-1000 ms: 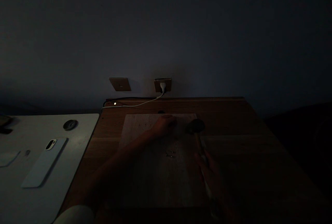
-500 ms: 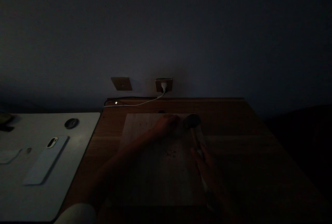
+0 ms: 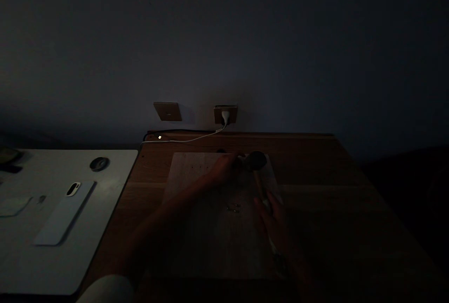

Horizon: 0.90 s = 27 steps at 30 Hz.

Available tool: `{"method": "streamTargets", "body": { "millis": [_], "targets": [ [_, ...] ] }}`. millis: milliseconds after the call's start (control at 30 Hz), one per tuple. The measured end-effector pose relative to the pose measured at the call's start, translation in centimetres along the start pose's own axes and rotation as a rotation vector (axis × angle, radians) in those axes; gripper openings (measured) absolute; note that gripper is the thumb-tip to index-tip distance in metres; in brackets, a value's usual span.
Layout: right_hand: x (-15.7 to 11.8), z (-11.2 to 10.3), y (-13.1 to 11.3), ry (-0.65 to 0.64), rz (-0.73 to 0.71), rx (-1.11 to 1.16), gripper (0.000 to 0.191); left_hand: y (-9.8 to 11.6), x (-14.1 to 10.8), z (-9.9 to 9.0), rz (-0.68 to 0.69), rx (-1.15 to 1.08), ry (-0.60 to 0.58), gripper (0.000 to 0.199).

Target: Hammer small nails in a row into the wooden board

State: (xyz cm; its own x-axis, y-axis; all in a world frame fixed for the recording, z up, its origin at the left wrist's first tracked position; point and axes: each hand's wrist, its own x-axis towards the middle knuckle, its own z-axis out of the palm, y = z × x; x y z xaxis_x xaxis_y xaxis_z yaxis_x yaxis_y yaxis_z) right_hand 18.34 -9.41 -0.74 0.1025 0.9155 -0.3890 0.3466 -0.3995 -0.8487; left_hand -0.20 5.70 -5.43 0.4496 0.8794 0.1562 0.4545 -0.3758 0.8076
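In dim light, my right hand is wrapped round the handle of a hammer with a dark, bulky head. That head is close beside the fingers of my left hand, which are pinched together near the far edge of a pale wooden board. What they pinch is too dark to make out. Several small metal pieces, thin like nails or screws, lie on the board between my hands. A short row of dark dots marks the board left of my left hand.
The board lies on a brown wooden table against the wall. A white cable runs along its back to a wall socket. On the white table at left are a phone and a dark roll.
The hammer's head has moved slightly left, closer to my left hand's fingers. My left hand stays at the same spot on the board. The whole view has shifted slightly.
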Motion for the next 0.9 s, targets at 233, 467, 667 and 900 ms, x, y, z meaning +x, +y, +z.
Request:
{"method": "streamTargets", "body": {
  "millis": [233,467,667,900],
  "targets": [
    [0.2,0.2,0.3,-0.032,0.012,-0.056,0.069,0.1,-0.3,-0.2,-0.004,0.006,-0.017,0.062],
    [-0.4,0.3,-1.0,-0.022,0.027,-0.066,0.074,0.2,-0.1,-0.1,0.007,0.045,-0.021,0.062],
    [0.0,0.3,-0.6,0.033,0.002,-0.096,0.072,1.2,-2.0,-3.2,0.053,0.059,-0.066,0.063],
    [-0.1,0.1,0.7,0.011,0.044,-0.09,0.076,3.3,-9.5,-6.6,0.402,0.57,-0.293,0.028]
  ]
}}
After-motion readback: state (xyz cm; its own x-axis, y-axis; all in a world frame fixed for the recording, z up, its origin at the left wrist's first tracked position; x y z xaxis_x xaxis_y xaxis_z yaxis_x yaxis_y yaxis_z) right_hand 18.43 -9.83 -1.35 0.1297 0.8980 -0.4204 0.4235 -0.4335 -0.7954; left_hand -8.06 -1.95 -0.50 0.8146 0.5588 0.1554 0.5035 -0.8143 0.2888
